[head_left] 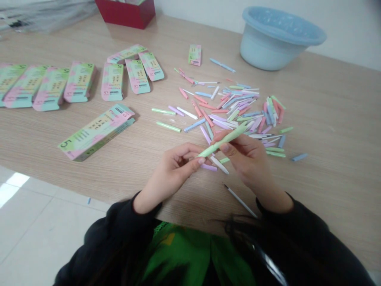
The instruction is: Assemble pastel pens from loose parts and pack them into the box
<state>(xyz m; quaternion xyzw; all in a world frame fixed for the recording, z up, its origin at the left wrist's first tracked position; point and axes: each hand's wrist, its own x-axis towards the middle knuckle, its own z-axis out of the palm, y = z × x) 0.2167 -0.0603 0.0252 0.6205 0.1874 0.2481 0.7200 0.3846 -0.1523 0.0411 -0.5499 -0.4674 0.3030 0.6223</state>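
Note:
A light green pen (pixel 222 143) is held slantwise between my two hands, above the table. My left hand (pixel 181 161) pinches its lower left end between thumb and fingers. Farther up the barrel, my right hand (pixel 245 153) grips it, with the thumb on the near side. Beneath and behind my hands spreads a loose pile of pen parts (pixel 235 105) in pink, blue, green, purple and white. A white pen piece (pixel 219 165) lies just under the green pen. Nearer my body, a thin white refill (pixel 240 200) with a dark tip rests on the wood.
Several pastel pen boxes (pixel 79 82) stand in a row at the left, and a longer one (pixel 97 133) lies in front. A light blue basin (pixel 274 43) sits at the back right. A red box (pixel 126 14) stands at the back. The table's front edge runs along my body.

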